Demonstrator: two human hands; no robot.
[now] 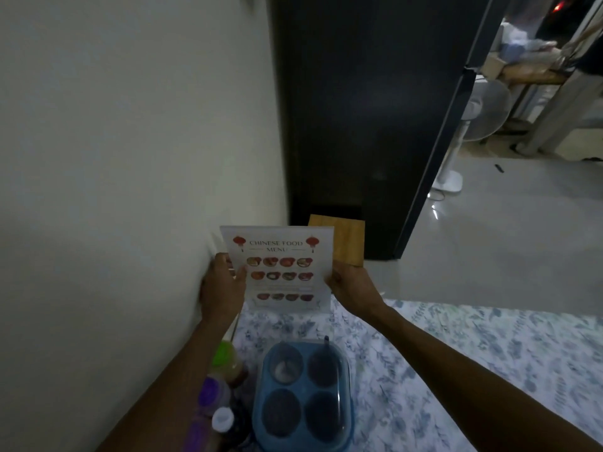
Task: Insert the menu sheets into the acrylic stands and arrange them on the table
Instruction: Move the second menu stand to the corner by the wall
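White menu sheet (280,268) (upright) gripped between left hand (222,285) and right hand (350,287).

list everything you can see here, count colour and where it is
menu sheet: one, white with red lanterns and food photos, held upright over the table's far end; an acrylic stand around it cannot be confirmed
table: one, blue-grey floral cover, lower right
condiment tray: one, blue, four compartments under a clear lid, near edge
bottles: at least three, green, purple and white caps, left of the tray
wooden board: one, tan, behind the menu
fan: one, white, right background
left hand: grips menu's left edge
right hand: grips menu's right edge
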